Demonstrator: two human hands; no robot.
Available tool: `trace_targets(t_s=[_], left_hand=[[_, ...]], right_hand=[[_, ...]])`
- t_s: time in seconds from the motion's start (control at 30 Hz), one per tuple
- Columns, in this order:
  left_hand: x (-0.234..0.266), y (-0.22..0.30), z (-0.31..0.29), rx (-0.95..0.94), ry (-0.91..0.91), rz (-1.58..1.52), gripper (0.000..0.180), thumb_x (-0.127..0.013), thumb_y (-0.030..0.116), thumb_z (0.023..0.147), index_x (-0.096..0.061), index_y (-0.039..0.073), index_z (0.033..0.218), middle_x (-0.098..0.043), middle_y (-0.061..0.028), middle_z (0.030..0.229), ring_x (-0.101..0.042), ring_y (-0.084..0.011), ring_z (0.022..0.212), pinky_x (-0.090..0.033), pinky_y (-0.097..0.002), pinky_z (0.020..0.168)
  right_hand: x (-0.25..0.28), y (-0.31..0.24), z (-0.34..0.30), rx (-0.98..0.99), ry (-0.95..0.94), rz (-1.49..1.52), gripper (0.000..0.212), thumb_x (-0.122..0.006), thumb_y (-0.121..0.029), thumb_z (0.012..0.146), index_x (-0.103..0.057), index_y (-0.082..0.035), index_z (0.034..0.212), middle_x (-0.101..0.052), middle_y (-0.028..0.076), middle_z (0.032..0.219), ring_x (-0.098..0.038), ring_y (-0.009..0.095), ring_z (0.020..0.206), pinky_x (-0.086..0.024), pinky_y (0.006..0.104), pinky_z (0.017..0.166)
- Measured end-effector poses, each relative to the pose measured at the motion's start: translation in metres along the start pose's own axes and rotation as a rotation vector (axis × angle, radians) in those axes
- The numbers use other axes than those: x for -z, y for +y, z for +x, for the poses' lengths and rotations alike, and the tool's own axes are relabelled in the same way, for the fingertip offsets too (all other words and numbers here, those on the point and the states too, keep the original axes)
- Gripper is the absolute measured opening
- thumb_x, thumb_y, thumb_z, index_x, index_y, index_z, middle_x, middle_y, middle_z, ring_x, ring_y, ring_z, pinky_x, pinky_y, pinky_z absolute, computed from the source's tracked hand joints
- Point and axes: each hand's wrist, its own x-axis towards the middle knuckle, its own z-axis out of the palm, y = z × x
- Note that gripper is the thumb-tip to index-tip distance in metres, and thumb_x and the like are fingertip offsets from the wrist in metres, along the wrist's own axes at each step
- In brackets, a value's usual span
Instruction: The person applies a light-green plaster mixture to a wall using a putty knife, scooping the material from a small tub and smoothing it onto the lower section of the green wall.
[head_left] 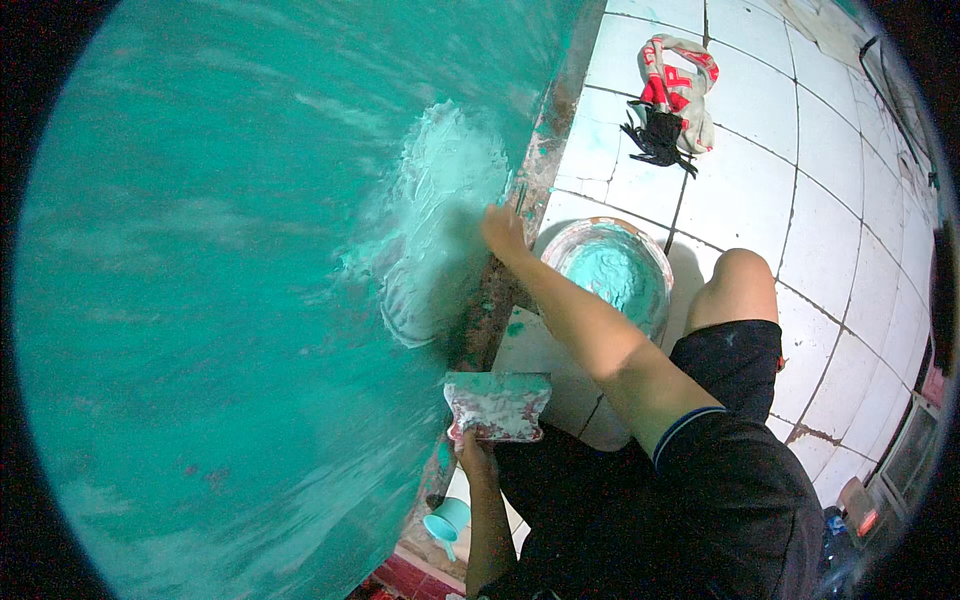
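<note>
My left hand (476,458) is closed on the lower edge of a wide putty scraper (498,405); pale putty and reddish stains coat its face. My right hand (504,232) is closed by the wall's lower part, beside a thick wet patch of light turquoise putty (440,225) spread over the green wall (200,300). A thin dark edge shows by its fingers, but what they hold is mostly hidden. Under my right forearm stands a round bucket (655,255) with turquoise putty (612,275) in it, its rim smeared.
White floor tiles (740,200) meet the wall along a rough, stained strip (560,110). A white, red and black fringed cloth (685,95) lies on the tiles beyond the bucket. A small turquoise cup (447,519) lies near my left forearm. My bare knee (745,285) is right of the bucket.
</note>
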Motion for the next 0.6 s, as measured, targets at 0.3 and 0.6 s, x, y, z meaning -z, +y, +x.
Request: trace_targets(t_s=[0.3, 0.6], left_hand=[[0.030, -0.014, 0.012, 0.068, 0.043, 0.020, 0.018, -0.053, 0.007, 0.083, -0.057, 0.004, 0.100, -0.061, -0.0031, 0.083, -0.060, -0.0162, 0.071, -0.050, -0.0293, 0.059], [-0.026, -0.030, 0.017, 0.053, -0.165, 0.011, 0.023, -0.051, 0.008, 0.083, -0.055, 0.002, 0.105, -0.062, -0.0072, 0.090, -0.063, -0.0203, 0.079, -0.053, -0.0331, 0.067]], right_hand=[[-0.025, -0.053, -0.081, 0.251, 0.092, -0.164, 0.016, -0.046, -0.011, 0.084, -0.053, 0.004, 0.084, -0.056, 0.027, 0.077, -0.060, 0.040, 0.073, -0.050, 0.0481, 0.065], [-0.029, 0.058, -0.016, 0.522, 0.196, -0.737, 0.018, -0.052, -0.005, 0.076, -0.054, 0.008, 0.089, -0.055, 0.023, 0.073, -0.057, 0.032, 0.067, -0.050, 0.0431, 0.069]])
